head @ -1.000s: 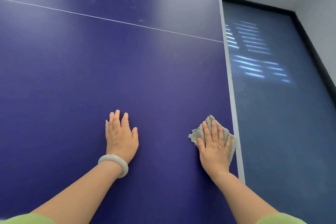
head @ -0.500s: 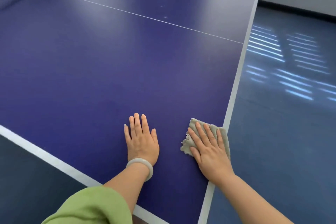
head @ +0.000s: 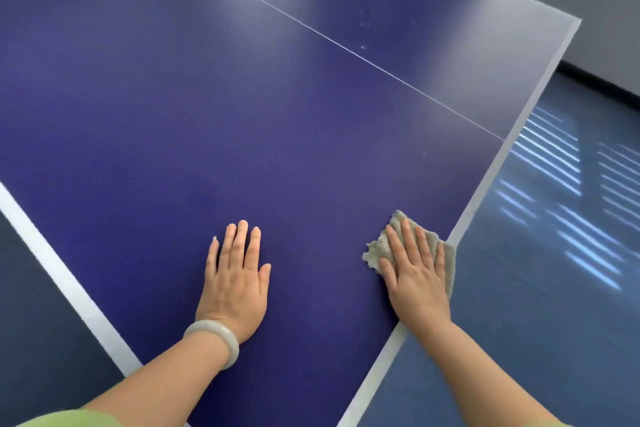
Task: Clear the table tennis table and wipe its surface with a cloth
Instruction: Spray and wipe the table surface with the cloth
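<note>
Left hand [head: 235,279] is lying flat on the table [head: 207,114], near its front corner. Right hand [head: 417,274] is lying to its right, pressing flat on the cloth [head: 375,251] at the table's right edge. Floor [head: 540,305] is lying beyond that edge.

Dark blue table tennis table [head: 242,114], crumpled grey cloth [head: 381,250] flat at its right edge

A grey cloth [head: 415,246] is pressed flat by the right hand [head: 417,274] at the white-edged right border of the blue table tennis table [head: 242,107]. The left hand [head: 235,277], palm down with straight fingers, is laid on the surface well apart; a pale bangle [head: 216,340] is worn on its wrist.
</note>
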{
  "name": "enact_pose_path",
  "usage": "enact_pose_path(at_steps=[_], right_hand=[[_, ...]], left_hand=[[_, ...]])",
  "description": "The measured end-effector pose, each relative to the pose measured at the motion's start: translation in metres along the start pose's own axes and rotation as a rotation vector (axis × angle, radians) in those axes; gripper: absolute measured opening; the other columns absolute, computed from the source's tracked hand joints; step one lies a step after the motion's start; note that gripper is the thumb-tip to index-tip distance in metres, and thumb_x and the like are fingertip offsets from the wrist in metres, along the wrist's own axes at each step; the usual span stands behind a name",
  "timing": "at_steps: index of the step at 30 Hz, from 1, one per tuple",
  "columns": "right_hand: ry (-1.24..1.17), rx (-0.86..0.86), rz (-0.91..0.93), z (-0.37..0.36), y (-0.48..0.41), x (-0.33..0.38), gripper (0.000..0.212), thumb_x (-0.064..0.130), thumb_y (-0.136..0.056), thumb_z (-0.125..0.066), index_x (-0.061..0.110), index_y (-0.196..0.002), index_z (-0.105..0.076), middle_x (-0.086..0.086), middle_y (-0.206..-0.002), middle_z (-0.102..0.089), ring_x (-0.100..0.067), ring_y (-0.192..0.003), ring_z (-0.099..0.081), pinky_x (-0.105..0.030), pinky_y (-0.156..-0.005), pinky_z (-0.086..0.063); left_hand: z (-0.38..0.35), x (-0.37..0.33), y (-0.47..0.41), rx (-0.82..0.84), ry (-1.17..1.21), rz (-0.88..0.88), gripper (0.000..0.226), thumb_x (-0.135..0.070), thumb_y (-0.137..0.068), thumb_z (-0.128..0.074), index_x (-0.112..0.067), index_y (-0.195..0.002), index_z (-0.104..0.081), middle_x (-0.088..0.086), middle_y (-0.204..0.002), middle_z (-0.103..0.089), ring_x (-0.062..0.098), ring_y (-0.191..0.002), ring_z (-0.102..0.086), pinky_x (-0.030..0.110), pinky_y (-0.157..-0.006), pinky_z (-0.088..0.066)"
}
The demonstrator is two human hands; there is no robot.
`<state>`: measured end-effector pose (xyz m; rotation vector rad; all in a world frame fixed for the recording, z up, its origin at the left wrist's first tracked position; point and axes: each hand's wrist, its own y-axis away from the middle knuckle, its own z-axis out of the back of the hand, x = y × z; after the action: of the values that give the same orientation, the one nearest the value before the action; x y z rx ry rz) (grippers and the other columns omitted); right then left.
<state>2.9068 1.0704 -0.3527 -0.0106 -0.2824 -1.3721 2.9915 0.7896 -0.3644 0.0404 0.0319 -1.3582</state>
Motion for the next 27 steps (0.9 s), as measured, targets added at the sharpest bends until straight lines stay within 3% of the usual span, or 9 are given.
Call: enact_pose_path(at_steps=[3,6,8,12,16,19,21,24,27], right_hand=[[-0.019,0.047,-0.042,0.002,-0.014,0.021,0.061,0.051,-0.098,-0.009,0.037,-0.156,0.006,0.015,-0.159,0.027,-0.007,-0.144,0.032,-0.043,-0.119,0.018],[0.002,0.136,0.361,0.002,0.012,0.038,0.060,0.051,-0.100,-0.016,0.039,-0.156,0.002,0.015,-0.163,0.017,-0.010,-0.148,0.022,-0.044,-0.120,0.012],[0.064,0.137,0.490,0.005,0.014,0.019,0.058,0.050,-0.102,-0.020,0.040,-0.156,-0.002,0.016,-0.164,0.008,-0.011,-0.151,0.012,-0.044,-0.120,0.007],[0.044,0.117,0.269,0.024,-0.027,-0.032,0.062,0.056,-0.095,-0.007,0.044,-0.154,0.001,0.023,-0.159,0.022,-0.005,-0.147,0.024,-0.039,-0.120,0.016],[0.051,0.109,0.202,0.031,-0.062,-0.050,0.068,0.058,-0.090,-0.001,0.040,-0.155,0.000,0.023,-0.157,0.022,-0.001,-0.144,0.029,-0.033,-0.117,0.023],[0.058,0.112,0.237,0.032,-0.072,-0.054,0.065,0.057,-0.093,-0.004,0.039,-0.155,0.002,0.020,-0.160,0.019,-0.004,-0.146,0.027,-0.038,-0.120,0.017],[0.083,0.100,0.295,0.030,-0.077,-0.064,0.062,0.054,-0.097,-0.011,0.039,-0.156,-0.002,0.017,-0.162,0.013,-0.007,-0.149,0.020,-0.042,-0.120,0.012],[0.114,0.085,0.308,0.037,-0.101,-0.090,0.060,0.052,-0.098,-0.017,0.039,-0.156,-0.009,0.015,-0.164,0.005,-0.010,-0.151,0.013,-0.047,-0.120,0.007],[0.094,0.088,0.256,0.054,-0.140,-0.124,0.062,0.059,-0.093,-0.005,0.045,-0.153,0.001,0.019,-0.161,0.014,-0.004,-0.146,0.027,-0.046,-0.119,0.016]], left_hand=[[0.000,-0.002,0.001,0.008,-0.006,0.009,0.064,-0.039,-0.098,-0.019,-0.004,-0.150,-0.033,0.016,-0.158,-0.030,0.031,-0.147,-0.026,0.053,-0.117,-0.024],[0.001,-0.002,0.001,-0.006,-0.010,0.008,0.064,-0.038,-0.098,-0.019,-0.003,-0.150,-0.034,0.017,-0.157,-0.030,0.032,-0.147,-0.026,0.053,-0.116,-0.025],[0.001,-0.001,0.001,-0.008,-0.007,0.012,0.064,-0.038,-0.098,-0.019,-0.002,-0.149,-0.035,0.017,-0.157,-0.031,0.032,-0.146,-0.028,0.052,-0.117,-0.023],[0.003,-0.005,-0.001,-0.019,-0.012,0.003,0.063,-0.036,-0.097,-0.025,0.001,-0.147,-0.038,0.019,-0.154,-0.035,0.035,-0.143,-0.033,0.052,-0.117,-0.022],[0.006,-0.024,-0.011,-0.044,0.049,0.105,0.055,-0.026,-0.093,-0.061,0.003,-0.138,-0.049,0.022,-0.147,-0.042,0.037,-0.139,-0.039,0.054,-0.113,-0.032],[0.012,-0.064,-0.031,-0.067,0.080,0.073,0.050,-0.028,-0.095,-0.054,0.000,-0.136,-0.051,0.020,-0.145,-0.044,0.035,-0.138,-0.041,0.052,-0.113,-0.034],[0.016,-0.097,-0.054,-0.042,0.121,0.139,0.054,-0.029,-0.091,-0.064,-0.001,-0.136,-0.053,0.020,-0.146,-0.045,0.036,-0.138,-0.041,0.053,-0.113,-0.036],[0.026,-0.145,-0.095,0.056,0.200,0.348,0.063,-0.040,-0.097,-0.050,-0.006,-0.149,-0.037,0.019,-0.157,-0.029,0.034,-0.148,-0.023,0.050,-0.121,-0.019],[0.020,-0.187,-0.121,0.122,0.217,0.585,0.073,-0.052,-0.098,-0.038,-0.007,-0.154,-0.024,0.021,-0.161,-0.015,0.036,-0.151,-0.008,0.053,-0.121,-0.005]])
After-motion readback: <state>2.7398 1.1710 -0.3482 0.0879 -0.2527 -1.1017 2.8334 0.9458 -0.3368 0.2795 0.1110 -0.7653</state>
